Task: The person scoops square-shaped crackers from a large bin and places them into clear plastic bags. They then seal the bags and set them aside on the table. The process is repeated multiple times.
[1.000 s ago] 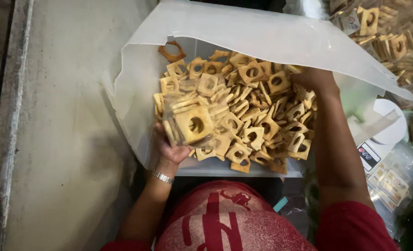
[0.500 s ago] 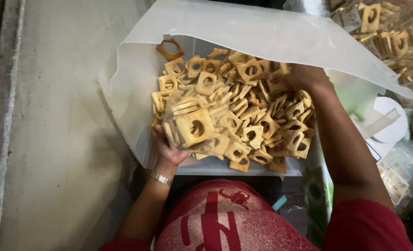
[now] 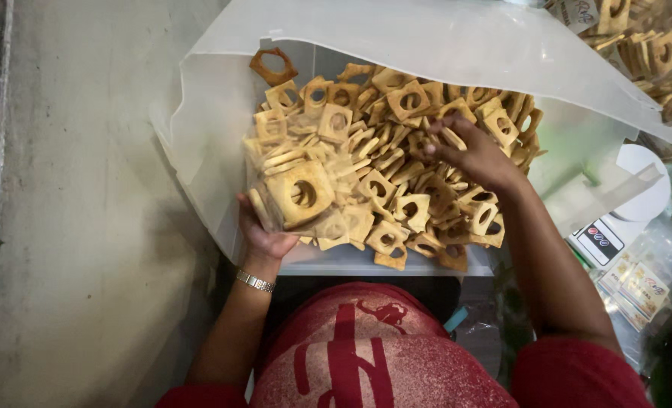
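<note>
left hand holding crackers at bin edge — right hand mid-pile

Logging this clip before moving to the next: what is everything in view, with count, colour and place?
square crackers with round holes: too many to count, golden brown, heaped in the bag-lined bin
stack of crackers: one handful, golden brown, at the heap's left edge
plastic bag liner: one, translucent white, draped around the bin
bin: one, pale, before the person
more crackers: many, golden, top right
kitchen scale: one, white, right of the bin
small packets: several, clear, lower right
floor: grey, left
bracelet: one, silver, left wrist
left hand: grip on the stack
right hand: reaching into the heap
</note>
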